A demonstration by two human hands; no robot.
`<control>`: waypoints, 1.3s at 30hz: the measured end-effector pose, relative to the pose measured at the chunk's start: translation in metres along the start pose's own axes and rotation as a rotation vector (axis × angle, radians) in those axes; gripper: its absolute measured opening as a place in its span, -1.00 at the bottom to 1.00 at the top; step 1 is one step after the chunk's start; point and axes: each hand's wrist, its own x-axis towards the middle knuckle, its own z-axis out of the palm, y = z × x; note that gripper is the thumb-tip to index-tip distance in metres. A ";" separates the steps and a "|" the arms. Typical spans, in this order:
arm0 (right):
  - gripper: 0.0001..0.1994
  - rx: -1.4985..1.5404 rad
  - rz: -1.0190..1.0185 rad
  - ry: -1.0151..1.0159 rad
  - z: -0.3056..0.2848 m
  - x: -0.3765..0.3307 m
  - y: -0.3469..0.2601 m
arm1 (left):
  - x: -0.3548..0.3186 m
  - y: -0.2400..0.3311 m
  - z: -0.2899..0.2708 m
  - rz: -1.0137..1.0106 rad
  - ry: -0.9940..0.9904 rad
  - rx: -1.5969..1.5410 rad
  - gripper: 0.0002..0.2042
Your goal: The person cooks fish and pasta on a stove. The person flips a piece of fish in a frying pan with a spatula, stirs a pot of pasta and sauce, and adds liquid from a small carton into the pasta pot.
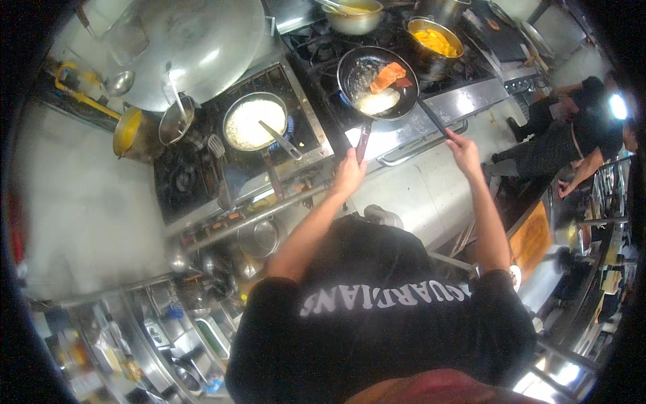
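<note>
A dark frying pan [364,70] is over a burner of the stove, with a blue flame at its left side. In it lie an orange piece of food [387,76], perhaps a fish fillet, and a pale piece [378,102], with oil or liquid beside them. My left hand [350,174] is closed round a brown handle [363,140] at the pan's near side. A long dark handle [433,118] reaches the pan's right rim, and my right hand [464,153] grips its near end. Whether it belongs to the pan or to a separate tool, I cannot tell.
Left, a pan of pale creamy food [250,120] with a metal utensil [279,139] sits over a flame. A large wok [195,47] and pots stand beyond. A pot of yellow pieces [436,42] is at the back right. Another person [572,135] stands at the right.
</note>
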 end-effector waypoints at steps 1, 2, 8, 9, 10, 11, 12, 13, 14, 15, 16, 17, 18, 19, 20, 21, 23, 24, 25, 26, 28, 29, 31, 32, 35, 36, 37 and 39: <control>-0.64 -0.065 -0.033 -0.028 -0.018 0.008 -0.016 | 0.000 0.002 0.002 -0.034 -0.021 -0.016 -0.60; -0.66 -0.130 -0.060 -0.053 -0.038 0.018 -0.032 | -0.001 0.004 0.004 -0.064 -0.048 -0.029 -0.59; -0.78 -0.792 -0.238 -0.191 -0.064 0.098 -0.244 | -0.008 0.029 0.017 0.005 -0.042 -0.007 -0.60; -0.80 -0.909 -0.411 -0.200 -0.050 0.115 -0.259 | -0.008 0.036 0.021 0.007 -0.036 -0.013 -0.61; -0.80 -0.964 -0.463 -0.253 -0.043 0.110 -0.317 | -0.009 0.032 0.015 0.019 -0.026 -0.101 -0.62; -0.80 -1.023 -0.541 -0.285 -0.026 0.123 -0.330 | -0.009 0.036 0.015 0.045 -0.037 -0.192 -0.64; -0.78 -1.109 -0.512 -0.288 0.002 0.142 -0.343 | -0.007 0.036 0.018 0.035 -0.046 -0.151 -0.63; -0.76 -1.163 -0.546 -0.328 0.016 0.147 -0.364 | -0.003 0.027 0.015 0.005 -0.029 -0.110 -0.62; -0.77 -1.190 -0.571 -0.337 0.015 0.146 -0.375 | 0.000 0.020 0.014 -0.013 -0.007 -0.102 -0.62; -0.77 -1.216 -0.602 -0.346 0.011 0.145 -0.383 | 0.006 0.018 0.018 0.012 -0.035 -0.077 -0.59; -0.76 -1.178 -0.586 -0.355 0.000 0.139 -0.391 | 0.009 0.011 0.017 0.024 -0.050 -0.055 -0.56; -0.75 -1.152 -0.545 -0.368 -0.016 0.134 -0.381 | 0.002 0.029 0.007 -0.006 -0.098 -0.118 -0.54; -0.70 -1.144 -0.205 -0.485 -0.011 0.150 -0.362 | 0.000 0.034 0.001 -0.004 -0.099 -0.146 -0.55; -0.73 -1.090 -0.265 -0.482 -0.035 0.122 -0.391 | -0.001 0.025 -0.009 -0.026 -0.070 -0.186 -0.55; -0.77 -1.112 -0.355 -0.358 -0.042 0.133 -0.355 | 0.005 0.024 -0.008 -0.024 -0.062 -0.200 -0.55; -0.78 -1.126 -0.454 -0.241 -0.045 0.147 -0.319 | 0.012 0.012 -0.010 -0.029 -0.113 -0.233 -0.56; -0.85 -1.032 -0.444 -0.234 -0.061 0.140 -0.300 | 0.020 -0.012 -0.018 -0.039 -0.145 -0.278 -0.56; -0.84 -1.019 -0.366 -0.267 -0.071 0.137 -0.290 | 0.023 -0.020 -0.021 0.030 -0.136 -0.246 -0.58; -0.82 -1.003 -0.285 -0.302 -0.078 0.134 -0.279 | 0.023 -0.026 -0.026 0.097 -0.131 -0.213 -0.60; -0.79 -0.980 -0.232 -0.293 -0.084 0.129 -0.262 | 0.017 -0.013 -0.041 -0.089 -0.263 -0.285 -0.60; -0.74 -0.965 -0.187 -0.281 -0.095 0.115 -0.235 | 0.019 -0.031 -0.050 -0.072 -0.271 -0.327 -0.60; -0.69 -0.882 -0.218 -0.231 -0.098 0.105 -0.222 | 0.020 -0.035 -0.058 -0.066 -0.274 -0.345 -0.61; -0.63 -0.804 -0.236 -0.177 -0.107 0.091 -0.200 | 0.019 -0.028 -0.079 -0.094 -0.323 -0.324 -0.60; -0.62 -0.768 -0.182 -0.189 -0.105 0.087 -0.191 | 0.016 -0.021 -0.089 -0.140 -0.358 -0.283 -0.60; -0.55 -0.781 -0.187 -0.225 -0.103 0.087 -0.191 | 0.018 -0.006 -0.100 -0.122 -0.395 -0.222 -0.60; -0.58 -0.787 -0.185 -0.240 -0.098 0.088 -0.202 | 0.018 -0.007 -0.096 -0.123 -0.400 -0.214 -0.60; -0.61 -0.792 -0.187 -0.252 -0.094 0.089 -0.217 | 0.016 -0.010 -0.089 -0.148 -0.388 -0.273 -0.61; -0.62 -0.828 -0.278 -0.275 -0.091 0.097 -0.231 | 0.019 -0.013 -0.074 -0.164 -0.391 -0.320 -0.62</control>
